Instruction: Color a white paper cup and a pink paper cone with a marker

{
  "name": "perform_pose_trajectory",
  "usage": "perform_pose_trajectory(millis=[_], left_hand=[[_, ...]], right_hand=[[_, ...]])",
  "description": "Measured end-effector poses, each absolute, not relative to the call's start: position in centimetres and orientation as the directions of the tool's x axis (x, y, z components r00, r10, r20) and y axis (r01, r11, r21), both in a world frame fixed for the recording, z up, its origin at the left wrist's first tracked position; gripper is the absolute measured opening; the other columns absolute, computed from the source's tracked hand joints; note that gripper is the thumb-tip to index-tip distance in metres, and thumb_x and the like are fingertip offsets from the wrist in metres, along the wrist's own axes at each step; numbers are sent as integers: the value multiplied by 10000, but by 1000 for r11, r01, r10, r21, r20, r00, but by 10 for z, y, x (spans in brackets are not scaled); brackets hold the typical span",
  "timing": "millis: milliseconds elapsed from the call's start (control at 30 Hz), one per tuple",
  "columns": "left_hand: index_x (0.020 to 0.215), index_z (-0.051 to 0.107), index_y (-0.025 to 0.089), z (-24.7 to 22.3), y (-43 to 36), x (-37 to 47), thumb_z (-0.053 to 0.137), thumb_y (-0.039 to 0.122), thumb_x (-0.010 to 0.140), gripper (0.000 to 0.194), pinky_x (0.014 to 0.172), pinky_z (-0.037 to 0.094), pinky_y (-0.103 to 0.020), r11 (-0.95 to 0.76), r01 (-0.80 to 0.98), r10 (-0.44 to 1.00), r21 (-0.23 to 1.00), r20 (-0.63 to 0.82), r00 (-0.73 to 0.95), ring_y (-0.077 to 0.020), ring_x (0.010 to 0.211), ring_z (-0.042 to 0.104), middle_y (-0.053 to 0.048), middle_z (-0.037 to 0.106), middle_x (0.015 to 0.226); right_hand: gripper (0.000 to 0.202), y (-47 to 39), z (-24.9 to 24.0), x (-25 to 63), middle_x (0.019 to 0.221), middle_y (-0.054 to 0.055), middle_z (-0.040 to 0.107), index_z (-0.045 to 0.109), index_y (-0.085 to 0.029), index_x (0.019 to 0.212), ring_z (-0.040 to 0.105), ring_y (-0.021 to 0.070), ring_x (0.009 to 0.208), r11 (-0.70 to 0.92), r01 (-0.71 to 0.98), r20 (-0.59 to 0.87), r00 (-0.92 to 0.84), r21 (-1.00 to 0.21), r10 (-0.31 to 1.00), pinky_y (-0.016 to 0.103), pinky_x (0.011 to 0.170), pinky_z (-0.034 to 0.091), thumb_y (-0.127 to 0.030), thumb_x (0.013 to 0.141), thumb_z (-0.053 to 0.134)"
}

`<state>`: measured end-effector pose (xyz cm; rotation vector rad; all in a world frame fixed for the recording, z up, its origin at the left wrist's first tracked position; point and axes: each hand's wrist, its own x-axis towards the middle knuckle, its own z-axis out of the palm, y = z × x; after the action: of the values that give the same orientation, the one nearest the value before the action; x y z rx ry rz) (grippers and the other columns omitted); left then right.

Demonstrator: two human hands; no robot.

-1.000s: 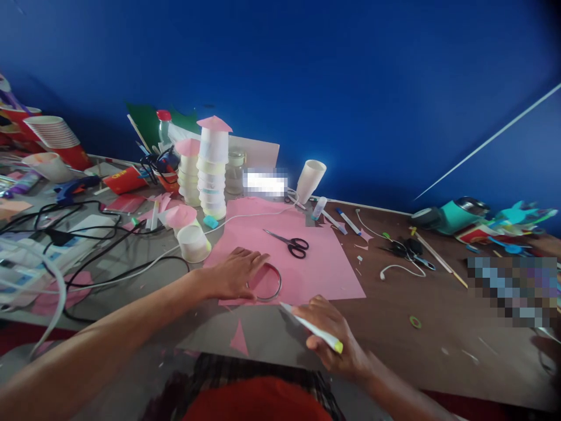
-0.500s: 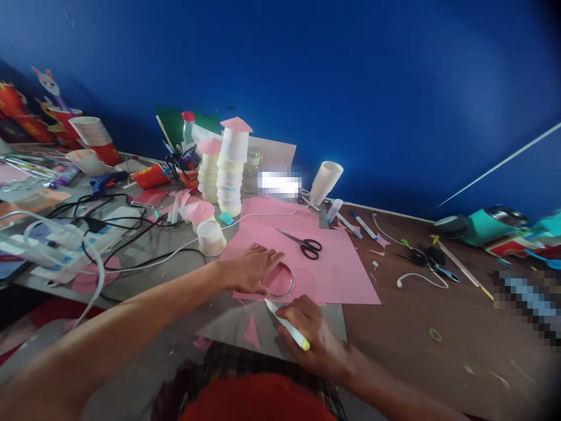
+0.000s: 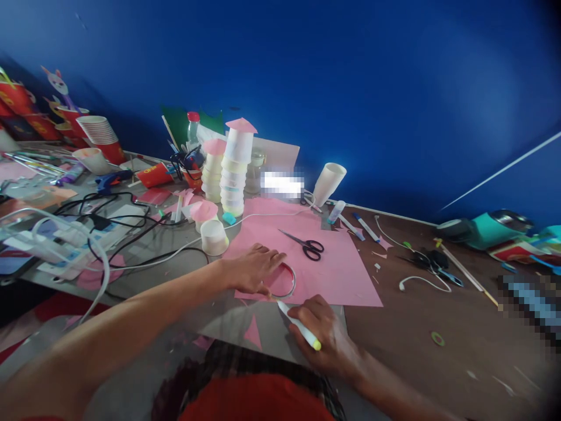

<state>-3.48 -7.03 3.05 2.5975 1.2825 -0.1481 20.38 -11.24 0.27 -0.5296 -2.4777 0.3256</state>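
My right hand (image 3: 322, 327) is closed round a white marker (image 3: 302, 326) with a yellow end. Its tip points up and left, close to the near edge of a thin round ring (image 3: 293, 287). This ring lies on a sheet of pink paper (image 3: 346, 278). Over the ring's left side rests my left hand (image 3: 256, 269), fingers stretched out and thumb beside the near edge, covering part of it. Black-handled scissors (image 3: 312, 250) lie on the paper beyond the ring. Whether the marker tip touches the paper I cannot tell.
Beyond my left hand stand a white paper cup (image 3: 214, 237) and two cup towers, the taller one (image 3: 236, 169) pink-topped. Cables (image 3: 144, 263) cross the left side. A leaning cup stack (image 3: 328, 184) stands behind the paper. Wired earphones (image 3: 423, 280) lie at right.
My right hand has moved the marker a little to the right along the ring's near edge. My left hand keeps its place on the ring. The whole view has shifted slightly.
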Motion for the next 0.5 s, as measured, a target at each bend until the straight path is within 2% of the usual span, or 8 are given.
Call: perform_pose_trajectory(millis=[133,233,367,500], left_hand=[[1445,277,143,30,-71,-34,704,531,794,869,1023,347,-415,-576,803,774,153,-213,596,-340,1241,528,-187,532,1381],[1419,327,167,31,-71,-32,721,502,786,817,1002,349,-409,-567,810,782,146,-212,586,-336,1232,530,-175,543,1373],[1271,489,141,37,-73,-27,761,447,769,648,949,373,-389,-587,803,781,105,-190,595,-305,1123,583,-155,627,1230],[1091,614,124,49,-75,-16,758,485,772,503,871,393,-367,-629,777,763,-35,-221,608,-283,999,615,-140,683,1075]], right_hand=[[111,-107,6,225,733,36,675,600,-218,937,618,204,649,845,365,501,-686,-391,528,349,598,502,-166,914,505],[105,-97,13,236,768,42,694,625,-213,958,639,187,670,741,409,500,-554,-532,665,315,593,518,-209,920,527],[185,-75,30,239,652,4,643,637,-211,954,557,145,523,497,408,343,-394,-766,853,255,462,446,-355,939,523],[299,-48,44,227,697,24,652,646,-183,987,560,157,602,331,309,238,-302,-892,923,268,525,442,-460,891,586]])
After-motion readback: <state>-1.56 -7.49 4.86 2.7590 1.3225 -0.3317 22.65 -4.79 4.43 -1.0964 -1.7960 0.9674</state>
